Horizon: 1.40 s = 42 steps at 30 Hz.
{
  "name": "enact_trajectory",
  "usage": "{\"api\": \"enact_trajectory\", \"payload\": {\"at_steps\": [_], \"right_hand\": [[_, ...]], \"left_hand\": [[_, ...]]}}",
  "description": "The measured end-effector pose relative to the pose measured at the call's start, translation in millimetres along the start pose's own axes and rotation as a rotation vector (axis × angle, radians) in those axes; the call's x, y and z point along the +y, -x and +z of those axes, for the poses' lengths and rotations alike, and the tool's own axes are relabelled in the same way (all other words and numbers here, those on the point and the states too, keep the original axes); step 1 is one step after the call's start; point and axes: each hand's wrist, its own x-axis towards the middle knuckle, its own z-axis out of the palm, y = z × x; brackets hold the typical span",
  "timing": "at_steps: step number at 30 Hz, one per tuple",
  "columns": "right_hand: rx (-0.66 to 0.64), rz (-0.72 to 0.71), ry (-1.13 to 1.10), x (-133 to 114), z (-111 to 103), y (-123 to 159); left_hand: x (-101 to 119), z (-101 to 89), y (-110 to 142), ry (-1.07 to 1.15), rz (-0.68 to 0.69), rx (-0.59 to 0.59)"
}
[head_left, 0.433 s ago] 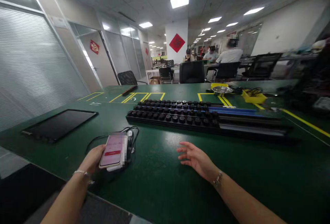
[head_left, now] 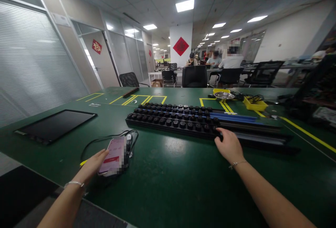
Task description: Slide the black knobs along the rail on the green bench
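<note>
black, round, knob-like parts (head_left: 183, 125) in rows fill the frame's centre, and your right hand (head_left: 230, 146) is at the right end of the nearest row, thumb and forefinger curled inward; whether they grip a part, i cannot tell. a light, level pinch should serve best, leaving neighbouring parts undisturbed. your left hand (head_left: 91, 166), lower left, has its fingers along the flat, pink-screened phone (head_left: 110, 152), its grip unclear; keep it clear of the looped black cable (head_left: 137, 137). farther out, long blue strips (head_left: 235, 116) lie right of centre.

Black panel (head_left: 56, 126), perhaps a screen; red diamond (head_left: 181, 47) on white pillar (head_left: 181, 29).
</note>
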Motion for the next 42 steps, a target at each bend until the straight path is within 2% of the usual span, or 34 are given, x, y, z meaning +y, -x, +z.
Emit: {"api": "enact_trajectory", "payload": {"at_steps": [2,3,6,9,12,22,31,34,36,39,40,42], "right_hand": [[0.049,0.035,0.173,23,-1,-4],[0.031,0.046,0.23,31,-1,-5],[-0.032,0.031,0.293,46,4,-3],[-0.028,0.037,0.307,49,8,-3],[-0.02,0.027,0.316,51,11,-3],[-0.002,0.022,0.317,56,16,-4],[-0.022,0.044,0.312,56,19,-1],[-0.007,0.074,0.324,52,17,2],[-0.006,0.078,0.318,47,15,3],[0.009,0.059,0.283,38,16,3],[0.017,0.052,0.271,34,17,2],[0.023,0.04,0.258,24,20,1]], "left_hand": [[-1,6.9,12,-0.006,-0.029,-0.051],[-2,11.7,20,-0.017,-0.008,-0.095],[-1,27.9,49,-0.132,0.126,0.044],[6,40.0,74,-0.243,0.1,0.146],[14,45.0,85,-0.296,0.071,0.216],[13,37.3,76,-0.226,0.049,0.205],[-31,31.2,38,-0.141,0.165,0.172],[-34,29.8,36,-0.153,0.179,0.142],[-26,27.0,41,-0.209,0.18,0.139],[3,23.3,55,-0.311,0.172,0.28],[17,23.7,60,-0.286,0.226,0.3],[51,29.6,67,-0.193,0.441,0.275]]}}
